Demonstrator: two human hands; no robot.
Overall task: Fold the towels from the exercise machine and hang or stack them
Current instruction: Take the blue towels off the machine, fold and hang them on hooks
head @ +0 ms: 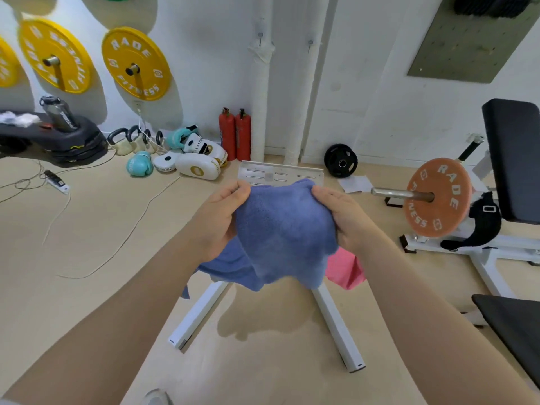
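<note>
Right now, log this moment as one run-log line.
left hand: grips blue towel | right hand: grips it | pink towel: behind

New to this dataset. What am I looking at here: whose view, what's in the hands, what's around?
There is no robot. One camera worn on a person's head looks forward and down, so both bare forearms reach in from the bottom. The left hand and right hand each pinch an upper edge of a blue towel, holding it up in the air; that grip is the only contact. A pink towel shows just behind it. Below is a white metal frame on a beige gym floor. Further off: boxing gloves, two red fire extinguishers, yellow weight plates on the wall, and an orange plate on a bar.
</note>
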